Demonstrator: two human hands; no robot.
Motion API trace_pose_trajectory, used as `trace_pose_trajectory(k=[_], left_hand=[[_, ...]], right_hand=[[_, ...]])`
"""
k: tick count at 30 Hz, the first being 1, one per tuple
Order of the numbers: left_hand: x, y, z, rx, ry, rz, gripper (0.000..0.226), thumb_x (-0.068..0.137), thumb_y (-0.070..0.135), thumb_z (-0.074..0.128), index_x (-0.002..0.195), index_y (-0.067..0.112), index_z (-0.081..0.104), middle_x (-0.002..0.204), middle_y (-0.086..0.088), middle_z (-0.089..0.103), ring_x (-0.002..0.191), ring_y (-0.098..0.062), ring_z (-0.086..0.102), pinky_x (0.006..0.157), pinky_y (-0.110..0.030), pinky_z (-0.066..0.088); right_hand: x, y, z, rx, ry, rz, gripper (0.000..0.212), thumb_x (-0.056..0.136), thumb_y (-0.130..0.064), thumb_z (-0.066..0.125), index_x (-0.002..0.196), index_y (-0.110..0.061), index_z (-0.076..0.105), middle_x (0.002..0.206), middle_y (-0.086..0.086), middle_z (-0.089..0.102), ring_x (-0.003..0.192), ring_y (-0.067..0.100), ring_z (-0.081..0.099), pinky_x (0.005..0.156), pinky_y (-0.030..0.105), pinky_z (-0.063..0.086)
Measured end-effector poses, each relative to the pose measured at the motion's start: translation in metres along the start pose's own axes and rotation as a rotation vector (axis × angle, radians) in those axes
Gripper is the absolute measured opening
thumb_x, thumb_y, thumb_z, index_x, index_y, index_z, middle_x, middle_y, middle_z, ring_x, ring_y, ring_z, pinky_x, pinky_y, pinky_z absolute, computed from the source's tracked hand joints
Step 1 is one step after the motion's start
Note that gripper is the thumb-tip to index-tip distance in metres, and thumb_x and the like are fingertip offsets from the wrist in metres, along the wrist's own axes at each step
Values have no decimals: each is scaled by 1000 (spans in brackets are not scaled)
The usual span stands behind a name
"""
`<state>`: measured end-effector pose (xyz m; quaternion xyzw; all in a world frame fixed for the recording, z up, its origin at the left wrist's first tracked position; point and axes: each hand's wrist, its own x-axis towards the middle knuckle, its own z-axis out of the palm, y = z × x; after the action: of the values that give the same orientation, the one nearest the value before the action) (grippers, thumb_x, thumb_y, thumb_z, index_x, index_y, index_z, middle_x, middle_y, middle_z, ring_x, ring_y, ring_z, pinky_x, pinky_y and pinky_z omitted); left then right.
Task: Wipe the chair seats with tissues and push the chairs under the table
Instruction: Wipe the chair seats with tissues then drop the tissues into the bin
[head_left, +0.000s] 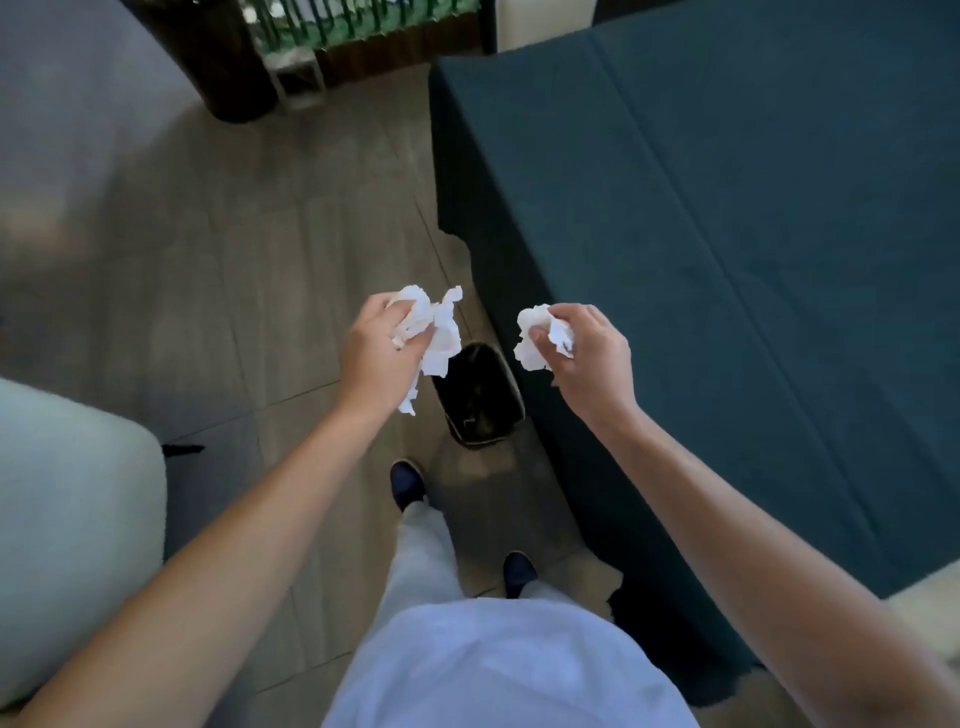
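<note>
Tissues are in both hands, held out over the wooden floor (249, 249) near the middle of the frame. The left hand (376, 358) grips a crumpled white tissue (436, 332), its fingers (410, 340) curled round it while loose ends hang down past the palm. The right hand (592, 358) pinches a smaller crumpled wad (535, 338) between thumb and curled fingers. Below and between the two hands stands a small dark bin (480, 395) on the floor, just beside the edge of a dark teal cloth-covered desk (727, 260) that fills the right side of the frame. A pale upholstered seat (72, 519) shows at the lower left, and a grey blurred one (78, 130) at the upper left. The person's white shirt (509, 670), light trousers (426, 556) and dark shoes (408, 480) appear at the bottom centre
</note>
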<state>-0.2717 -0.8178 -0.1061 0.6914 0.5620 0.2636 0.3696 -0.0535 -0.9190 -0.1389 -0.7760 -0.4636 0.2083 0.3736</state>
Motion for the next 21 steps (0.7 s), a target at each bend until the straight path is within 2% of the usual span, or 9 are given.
trace_pose_trajectory(k=[5,9,12,14,18,21], left_hand=[[71,-22,3,47,-214,-26,14,97,17,64,105,11,73,119,11,55,99,-27,67,81,-45,58],[111,-35,15,121,-365,17,15,98,14,62,106,10,73,124,5,57,103,-23,64,84,-35,54],[134,-43,32,150,-446,-4,11,97,12,61,98,9,71,119,2,58,98,-24,64,79,-35,54],[143,-54,48,170,-480,-47,11,97,14,61,95,12,71,119,2,59,89,-21,65,70,-31,55],[156,-78,75,253,-511,-44,12,96,16,62,93,12,72,114,5,57,82,-7,59,61,-3,38],[166,-96,94,295,-563,-59,14,97,20,61,93,11,71,111,3,57,86,-13,60,64,-7,39]], right_hand=[[20,4,40,-68,-19,174,29,100,-38,67,124,-21,69,123,-10,68,104,10,61,84,26,47],[23,14,63,-41,58,324,28,99,-41,67,123,-26,68,115,-22,62,97,1,56,78,7,36],[11,31,86,1,83,454,28,99,-42,67,122,-27,68,111,-25,58,99,2,57,77,5,35],[1,48,103,2,72,503,28,99,-40,67,123,-27,68,115,-22,61,101,5,60,81,12,41],[0,77,132,-72,-70,490,35,91,-18,74,124,-25,66,124,-6,63,105,22,65,85,36,54],[6,89,153,-49,-63,480,37,88,-9,72,122,-22,70,129,-3,66,109,23,68,84,37,57]])
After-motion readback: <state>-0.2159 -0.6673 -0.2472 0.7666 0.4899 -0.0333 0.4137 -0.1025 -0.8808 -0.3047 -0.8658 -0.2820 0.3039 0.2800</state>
